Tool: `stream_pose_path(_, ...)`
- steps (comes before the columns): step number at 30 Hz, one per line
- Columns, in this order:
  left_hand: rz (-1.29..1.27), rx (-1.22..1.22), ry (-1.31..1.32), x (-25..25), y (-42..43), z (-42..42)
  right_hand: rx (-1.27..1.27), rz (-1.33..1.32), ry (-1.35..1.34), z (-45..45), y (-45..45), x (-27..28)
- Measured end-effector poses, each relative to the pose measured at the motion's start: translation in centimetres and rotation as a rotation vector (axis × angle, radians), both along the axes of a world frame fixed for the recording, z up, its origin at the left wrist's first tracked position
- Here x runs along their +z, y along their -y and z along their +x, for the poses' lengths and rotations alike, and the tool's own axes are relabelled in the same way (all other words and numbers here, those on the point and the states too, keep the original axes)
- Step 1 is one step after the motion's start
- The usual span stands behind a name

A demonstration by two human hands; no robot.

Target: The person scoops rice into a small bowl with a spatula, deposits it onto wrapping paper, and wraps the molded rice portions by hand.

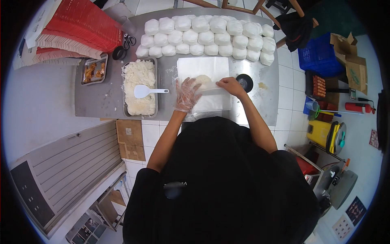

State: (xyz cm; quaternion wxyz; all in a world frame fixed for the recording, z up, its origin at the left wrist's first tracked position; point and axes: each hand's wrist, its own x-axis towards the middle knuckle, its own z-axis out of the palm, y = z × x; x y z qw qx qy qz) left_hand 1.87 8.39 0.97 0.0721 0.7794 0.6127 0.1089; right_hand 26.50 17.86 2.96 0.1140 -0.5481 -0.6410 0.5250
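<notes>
A stack of white wrapping paper [203, 65] lies on the steel table, with a rounded mound of rice [203, 79] on the top sheet. My left hand [187, 96], in a clear plastic glove, rests at the mound's left side with its fingers spread. My right hand [230, 86] is bare and pinches the sheet's edge to the right of the rice. Part of the sheet seems lifted between my hands. Left of the paper, a metal tray [156, 73] holds loose rice, and a white rice paddle [142, 91] lies on it. A black bowl [244, 83] stands just beyond my right hand.
Rows of white wrapped bundles [191, 37] line the table's far side. At the left are a small tray of browned food pieces [94, 70], scissors [129, 40], a black round container [119, 53] and tall stacks of red-and-white paper [81, 26]. A blue crate [319, 57] stands off to the right.
</notes>
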Motion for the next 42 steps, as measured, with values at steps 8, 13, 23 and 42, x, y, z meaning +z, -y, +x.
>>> stream_pose_path(8, -0.039, -0.037, -0.048, 5.0, 2.9, 1.8, -0.128, 0.143, -0.020, -0.6, 0.1, -1.4)
stream_pose_path(13, -0.250, -0.013, -0.033, 4.4, 1.3, 3.4, -0.327, 0.213, -0.059, -1.0, 1.7, -2.7)
stream_pose_path(23, 0.182, -0.092, 0.038, 1.1, -0.2, 2.9, -0.507, 0.073, -0.122, 0.7, 4.7, -2.9)
stream_pose_path(42, 0.249, -0.142, 0.141, 1.0, -1.6, 2.1, -0.116, 0.207, 0.070, -5.0, -3.2, -0.7)
